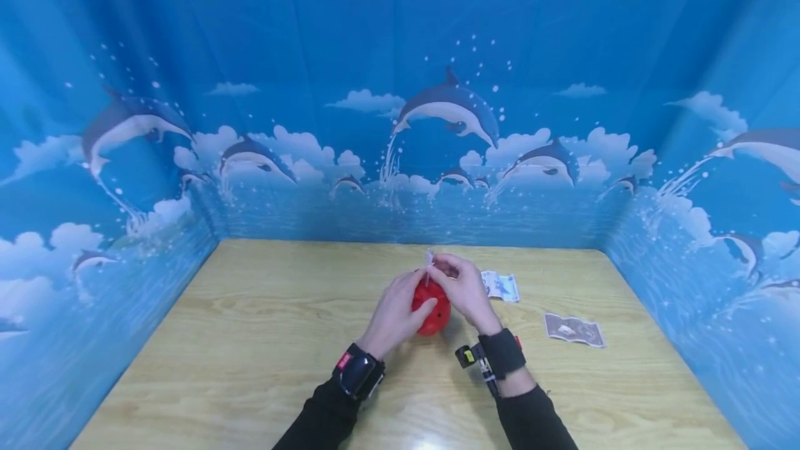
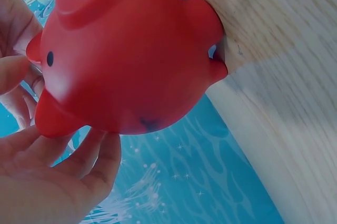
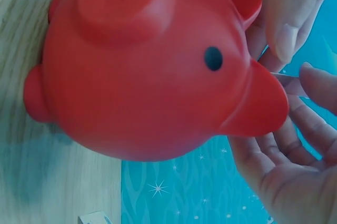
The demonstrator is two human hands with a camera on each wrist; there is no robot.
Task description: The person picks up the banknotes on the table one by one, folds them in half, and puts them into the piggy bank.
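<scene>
A red piggy bank (image 1: 431, 318) stands upright on the table, its snout and dark eyes facing me in the wrist views. Around its left side and top my left hand (image 1: 395, 311) holds it, thumb across the front. My right hand (image 1: 465, 290) is at the top of the bank, where its thumb and fingers pinch a folded banknote (image 1: 429, 257) standing upright. A sliver of that banknote (image 3: 290, 84) shows behind the ear in the right wrist view. The slot itself is hidden by the ears and hands.
A bluish banknote (image 1: 502, 286) lies just right of my right hand. Farther right is a brownish banknote (image 1: 575, 330), slightly creased. A blue dolphin-print curtain (image 1: 300, 89) encloses the wooden table (image 1: 262, 339) at the back and both sides.
</scene>
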